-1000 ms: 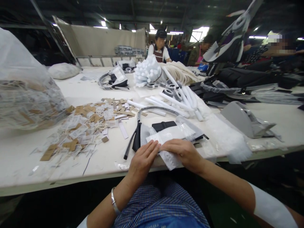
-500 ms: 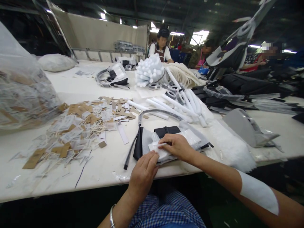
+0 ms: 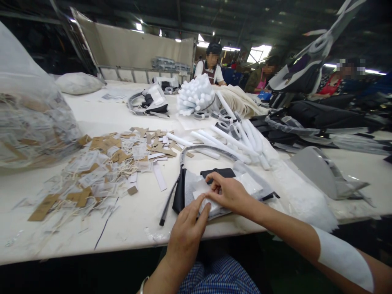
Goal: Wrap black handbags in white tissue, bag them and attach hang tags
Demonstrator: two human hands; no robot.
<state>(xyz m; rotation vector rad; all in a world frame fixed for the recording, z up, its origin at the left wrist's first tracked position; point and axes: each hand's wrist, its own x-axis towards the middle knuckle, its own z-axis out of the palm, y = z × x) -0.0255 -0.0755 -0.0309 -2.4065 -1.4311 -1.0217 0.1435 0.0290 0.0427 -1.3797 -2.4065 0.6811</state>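
A black handbag lies on the table near its front edge, partly wrapped in white tissue and clear film. Its wrapped strap arches behind it. On top of the bag is a thin white sheet. My left hand pinches the sheet's near edge, fingers together. From the right, my right hand reaches over the bag, its thumb and curled fingers closed at the sheet beside my left fingertips. My fingers hide part of the sheet.
Paper tags with strings are heaped at the left, beside a large clear bag of tags. White foam tubes lie behind the handbag. Black bags are piled at the right. A co-worker is across the table.
My right hand's fingers have shifted slightly on the white sheet and curled more. My left fingers have moved a little up against it. The whole view has tilted slightly.
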